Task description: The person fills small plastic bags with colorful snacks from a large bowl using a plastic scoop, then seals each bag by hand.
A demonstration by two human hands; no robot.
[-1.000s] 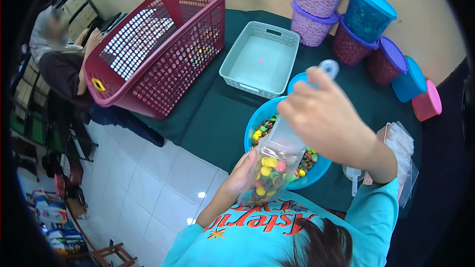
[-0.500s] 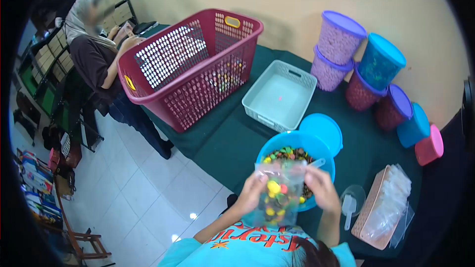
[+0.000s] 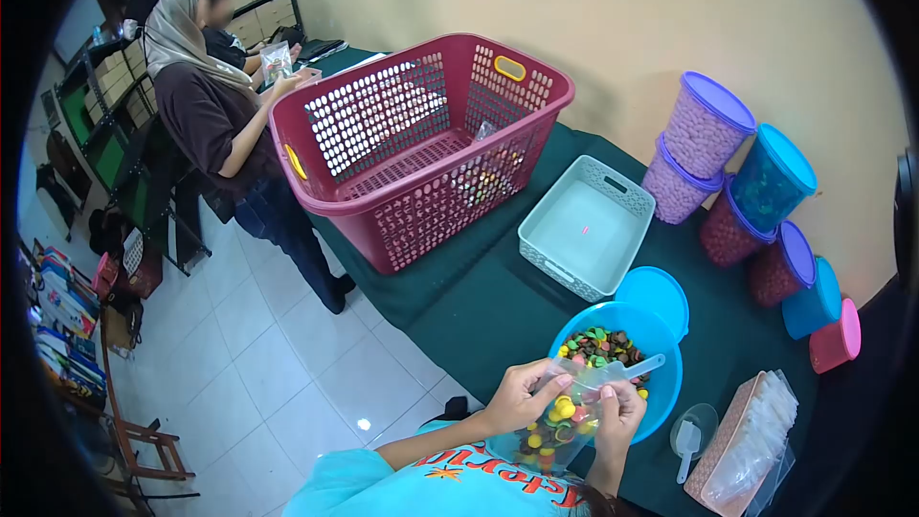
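A clear plastic bag (image 3: 548, 440) with yellow, green, red and brown round candies in it hangs upright in front of my shirt. My left hand (image 3: 519, 400) pinches its upper left edge. On the other side, my right hand (image 3: 620, 415) grips the bag's upper right edge. Just behind the bag stands a blue tub (image 3: 673, 393) partly filled with more coloured candies (image 3: 603, 347). A whitish scoop (image 3: 643, 368) shows its handle over the tub, close to my right fingers; its other end is hidden.
A maroon laundry basket (image 3: 421, 196) and a grey tray (image 3: 586, 230) stand on the green cloth. Lidded tubs (image 3: 704, 124) line the wall. Near right are a blue lid (image 3: 656, 297), a small scoop (image 3: 687, 440) and a pink box of bags (image 3: 742, 450). Two people (image 3: 206, 105) are beyond the basket.
My view has shifted, so the table things appear lower and farther right. My hands and the bag are lower in view. The nearby person now holds up a small filled bag; a second person shows.
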